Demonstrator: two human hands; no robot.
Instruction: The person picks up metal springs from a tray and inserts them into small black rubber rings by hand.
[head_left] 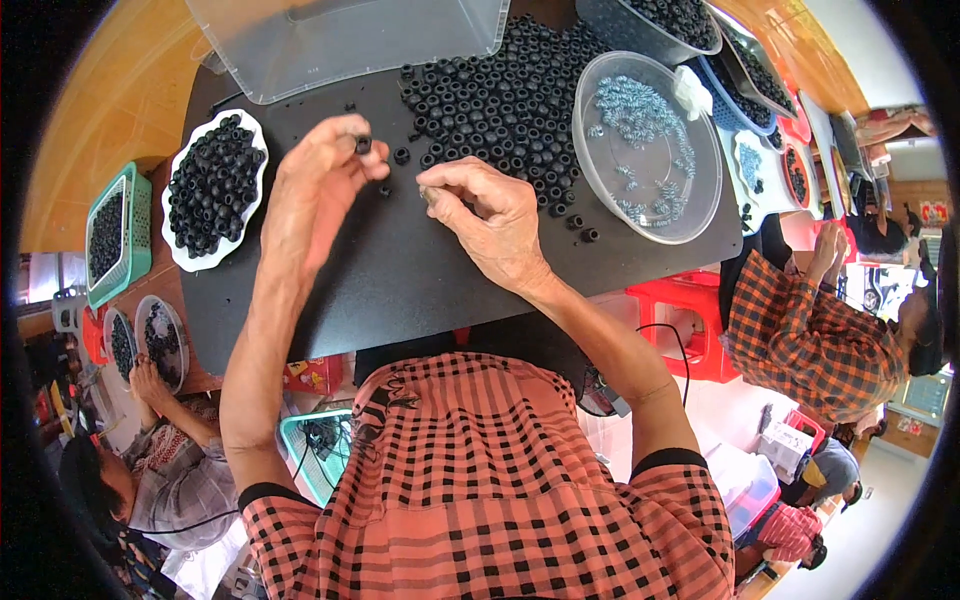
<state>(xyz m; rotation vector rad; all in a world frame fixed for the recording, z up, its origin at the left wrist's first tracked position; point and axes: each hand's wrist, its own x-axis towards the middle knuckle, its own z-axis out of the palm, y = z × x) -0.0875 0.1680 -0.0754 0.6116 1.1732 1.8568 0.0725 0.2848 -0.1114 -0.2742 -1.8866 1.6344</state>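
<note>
A person in a red-and-black checked shirt is sitting at a dark tabletop, both bare hands working above it. The left hand is curling loosely, its fingers partly bent, and is holding a small black hollow bead-like part at the fingertips. The right hand is closing thumb against forefinger just to the right; whether it is pinching something tiny, one cannot tell. Between and beyond the hands, a few loose black parts are lying on the surface. On the far side, a broad heap of matching black parts is spreading out beside a clear rectangular bin. At far right, a round clear tub is holding small bluish coil springs. On the left, a white scalloped dish is brimming with more black parts. Farther right, a co-worker in an orange-and-black checked shirt is sitting.
</note>
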